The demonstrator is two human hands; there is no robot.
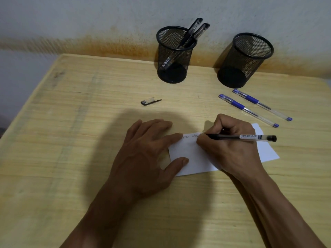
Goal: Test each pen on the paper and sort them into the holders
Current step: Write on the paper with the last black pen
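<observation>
Right now my right hand [231,145] pinches a black pen [240,137] between thumb and curled fingers, its tip down on the white paper [193,158] and its capped end pointing toward three o'clock. A few small scribbled marks sit along the top edge of the sheet, just at nine o'clock from the tip. My left hand [148,151] lies flat with fingers spread, forefinger and thumb pressing on the paper's left edge while the rest of the palm rests on the wooden table [71,140].

At twelve o'clock from my left hand, a loose pen cap [149,101] lies on its side on the table, well apart from everything else. Farther back at twelve o'clock, against the wall [89,18], stands the left mesh holder [174,56] with two black pens [192,32] leaning inside it, their tops tipped toward one o'clock. At three o'clock from it stands the right mesh holder [244,61], with nothing visible inside.

Between that right holder and my writing hand, two blue pens [250,110] lie side by side on the table, near each other but not touching, both slanting from eleven o'clock down to five o'clock.
</observation>
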